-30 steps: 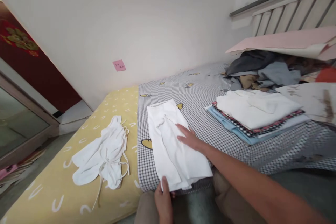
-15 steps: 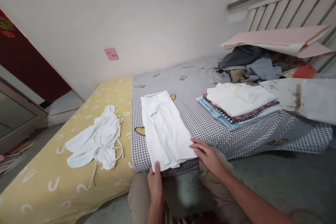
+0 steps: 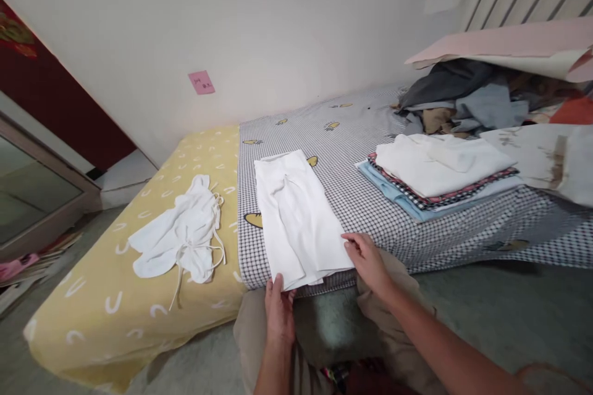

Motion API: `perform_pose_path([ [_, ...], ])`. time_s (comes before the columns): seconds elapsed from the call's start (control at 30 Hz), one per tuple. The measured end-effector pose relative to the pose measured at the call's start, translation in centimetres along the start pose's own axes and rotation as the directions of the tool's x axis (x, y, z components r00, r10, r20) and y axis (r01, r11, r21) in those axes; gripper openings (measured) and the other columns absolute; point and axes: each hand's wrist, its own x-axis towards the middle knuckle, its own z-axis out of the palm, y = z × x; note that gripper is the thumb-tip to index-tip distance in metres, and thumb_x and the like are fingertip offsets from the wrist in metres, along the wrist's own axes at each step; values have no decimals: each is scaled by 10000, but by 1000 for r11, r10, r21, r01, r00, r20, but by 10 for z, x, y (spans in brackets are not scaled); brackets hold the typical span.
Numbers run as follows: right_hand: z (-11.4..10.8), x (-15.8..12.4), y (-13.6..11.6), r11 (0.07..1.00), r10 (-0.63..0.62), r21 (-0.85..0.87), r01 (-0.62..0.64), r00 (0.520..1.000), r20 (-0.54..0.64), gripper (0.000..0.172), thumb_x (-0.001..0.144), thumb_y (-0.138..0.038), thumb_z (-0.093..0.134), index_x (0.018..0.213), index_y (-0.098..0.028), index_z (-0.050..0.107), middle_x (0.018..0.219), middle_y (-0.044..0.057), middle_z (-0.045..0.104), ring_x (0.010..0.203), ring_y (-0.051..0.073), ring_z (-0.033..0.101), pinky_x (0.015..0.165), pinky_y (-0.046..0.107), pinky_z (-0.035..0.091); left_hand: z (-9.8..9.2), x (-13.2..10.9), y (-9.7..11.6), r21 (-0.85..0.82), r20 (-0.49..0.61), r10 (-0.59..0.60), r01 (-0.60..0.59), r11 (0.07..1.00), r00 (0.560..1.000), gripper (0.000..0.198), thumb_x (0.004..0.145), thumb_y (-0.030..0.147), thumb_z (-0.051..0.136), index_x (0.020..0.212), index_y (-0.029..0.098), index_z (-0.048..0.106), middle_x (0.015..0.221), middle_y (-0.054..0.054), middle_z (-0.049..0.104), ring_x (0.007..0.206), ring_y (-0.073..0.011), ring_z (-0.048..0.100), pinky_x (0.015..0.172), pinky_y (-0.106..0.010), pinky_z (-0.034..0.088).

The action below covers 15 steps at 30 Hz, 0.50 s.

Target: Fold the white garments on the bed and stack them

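Observation:
A white garment, folded into a long rectangle, lies on the checked part of the bed, with its near end at the bed's edge. My left hand grips its near left corner, thumb on top and fingers underneath. At the near right corner, my right hand pinches the side edge between thumb and fingers. Creases and a loose inner fold run down the garment's middle; its exact kind I cannot make out. Left of it, a crumpled white garment with thin ties rests on the yellow cover.
A stack of folded clothes, white on top and light blue below, sits to the right. Behind it are a heap of dark and grey clothes and a pink sheet. The yellow cover spreads over the bed's left side.
My right fingers, earlier spread along the garment's edge, are now closed in a pinch on its corner. The left hand keeps its grip. The view has shifted slightly.

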Motion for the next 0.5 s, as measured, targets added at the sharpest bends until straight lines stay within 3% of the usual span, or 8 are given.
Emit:
perform_pose_path([
  [0.13, -1, 0, 9, 993, 37, 113, -35, 999, -17, 322, 918, -472, 540, 1058, -235, 706, 1081, 112, 695, 951, 253, 661, 845, 438, 598, -3, 0, 4, 216, 53, 57, -68, 974, 997, 256, 920, 374, 515, 1084, 265, 679, 1149, -57, 780, 1086, -211, 730, 821, -324, 595],
  [0.27, -9, 2, 15, 968, 93, 236, -88, 996, -11, 358, 959, -475, 482, 1144, -240, 679, 1183, 129, 663, 862, 237, 688, 694, 418, 641, -4, -1, 13, 484, 212, 127, -217, 848, 969, 463, 1036, 338, 230, 1263, 258, 625, 1126, -80, 786, 1166, -204, 706, 898, -366, 595],
  [0.33, -14, 1, 13, 993, 5, 117, 2, 998, -58, 361, 978, -432, 450, 1169, -245, 692, 1204, 134, 630, 952, 257, 683, 768, 456, 644, -6, -4, 17, 579, 236, 155, -267, 770, 959, 517, 1047, 310, 152, 1322, 257, 588, 1168, -96, 775, 1163, -200, 707, 899, -371, 595],
  [0.4, -19, 1, 9, 981, -161, -117, 154, 985, -53, 367, 986, -342, 430, 1221, -265, 702, 1263, 139, 594, 1121, 292, 638, 948, 524, 589, -10, -10, 18, 628, 213, 166, -265, 731, 963, 499, 1051, 312, 160, 1331, 247, 567, 1231, -111, 751, 1107, -196, 725, 874, -367, 601],
  [0.5, -28, 5, 5, 823, -347, -447, 352, 933, 96, 494, 960, -192, 431, 1393, -338, 617, 1493, 119, 482, 1370, 349, 484, 1131, 617, 417, -27, -20, 20, 664, 182, 192, -265, 699, 964, 435, 1043, 354, 225, 1250, 210, 580, 1146, -125, 759, 963, -196, 748, 813, -360, 617],
])
